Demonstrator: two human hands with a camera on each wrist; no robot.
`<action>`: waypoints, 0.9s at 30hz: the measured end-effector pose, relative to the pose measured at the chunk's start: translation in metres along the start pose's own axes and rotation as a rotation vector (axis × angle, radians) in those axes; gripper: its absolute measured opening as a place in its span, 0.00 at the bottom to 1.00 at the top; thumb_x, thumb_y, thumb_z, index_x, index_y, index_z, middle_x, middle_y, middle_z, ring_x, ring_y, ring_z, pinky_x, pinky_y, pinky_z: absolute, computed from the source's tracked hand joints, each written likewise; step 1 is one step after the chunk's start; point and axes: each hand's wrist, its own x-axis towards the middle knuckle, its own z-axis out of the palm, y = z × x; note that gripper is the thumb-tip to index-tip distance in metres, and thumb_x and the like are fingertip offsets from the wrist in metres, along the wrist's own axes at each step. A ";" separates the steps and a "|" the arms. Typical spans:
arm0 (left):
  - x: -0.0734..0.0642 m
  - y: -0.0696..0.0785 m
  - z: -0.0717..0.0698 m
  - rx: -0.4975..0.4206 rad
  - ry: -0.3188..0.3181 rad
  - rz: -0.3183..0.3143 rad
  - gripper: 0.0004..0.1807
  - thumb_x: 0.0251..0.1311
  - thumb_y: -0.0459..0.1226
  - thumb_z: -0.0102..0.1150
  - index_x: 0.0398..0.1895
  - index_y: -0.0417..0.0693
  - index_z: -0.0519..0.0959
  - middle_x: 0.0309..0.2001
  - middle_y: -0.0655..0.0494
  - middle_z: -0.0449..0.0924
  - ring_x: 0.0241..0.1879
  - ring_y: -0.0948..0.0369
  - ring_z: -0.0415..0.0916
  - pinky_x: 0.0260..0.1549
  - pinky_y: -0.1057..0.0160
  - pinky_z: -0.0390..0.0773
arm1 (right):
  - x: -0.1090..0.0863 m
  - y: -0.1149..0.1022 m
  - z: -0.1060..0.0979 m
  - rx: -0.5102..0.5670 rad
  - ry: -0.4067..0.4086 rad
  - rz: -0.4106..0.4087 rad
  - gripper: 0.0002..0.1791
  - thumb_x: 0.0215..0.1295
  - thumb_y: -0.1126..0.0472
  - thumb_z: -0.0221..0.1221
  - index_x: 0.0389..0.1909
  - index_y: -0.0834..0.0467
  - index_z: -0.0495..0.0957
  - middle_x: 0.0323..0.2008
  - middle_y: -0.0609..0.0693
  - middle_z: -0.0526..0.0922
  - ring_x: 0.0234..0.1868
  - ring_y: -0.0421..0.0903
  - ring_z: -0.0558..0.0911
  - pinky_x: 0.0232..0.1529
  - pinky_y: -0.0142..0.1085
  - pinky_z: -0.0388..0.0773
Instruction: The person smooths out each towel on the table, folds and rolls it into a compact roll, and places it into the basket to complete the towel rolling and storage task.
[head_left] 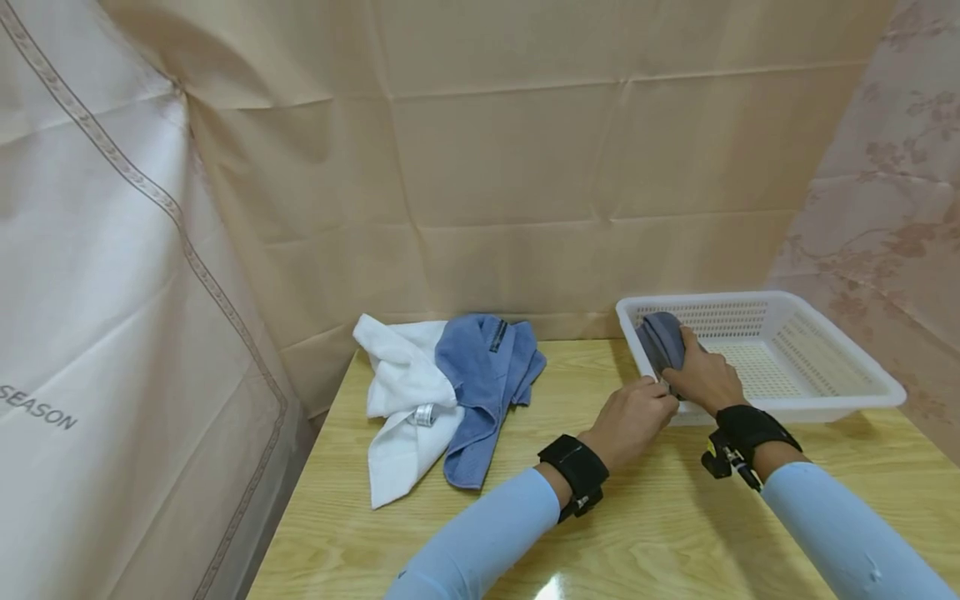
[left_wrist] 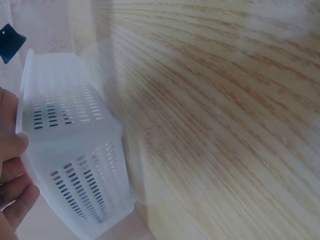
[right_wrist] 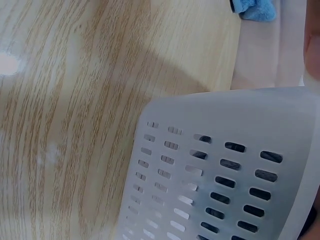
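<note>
Wood-grain table (head_left: pixel 337 529), left grip (head_left: pixel 632 422) pinching perforated plastic basket (head_left: pixel 832 406), right grip (head_left: pixel 705 382) clutching rolled gray cloth (head_left: pixel 660 339)

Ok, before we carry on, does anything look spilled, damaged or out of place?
No spill or damage stands out. The white towel and blue towel lie rumpled together on the table, which looks untidy beside the compactly folded gray towel in the basket.
</note>
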 end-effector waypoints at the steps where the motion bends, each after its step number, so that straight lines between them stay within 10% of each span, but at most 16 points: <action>1: 0.000 0.000 0.001 0.001 0.002 0.000 0.07 0.72 0.41 0.63 0.39 0.59 0.89 0.37 0.66 0.83 0.35 0.70 0.73 0.41 0.78 0.71 | 0.000 0.000 0.000 0.000 -0.006 0.000 0.51 0.64 0.54 0.58 0.79 0.69 0.43 0.35 0.78 0.78 0.24 0.62 0.77 0.22 0.49 0.72; 27: 0.001 0.002 -0.001 0.010 -0.015 -0.007 0.07 0.74 0.41 0.61 0.39 0.58 0.88 0.38 0.66 0.83 0.35 0.69 0.72 0.39 0.78 0.70 | 0.004 -0.001 0.001 -0.040 -0.118 0.042 0.50 0.63 0.55 0.54 0.78 0.72 0.41 0.40 0.80 0.78 0.28 0.62 0.77 0.24 0.49 0.72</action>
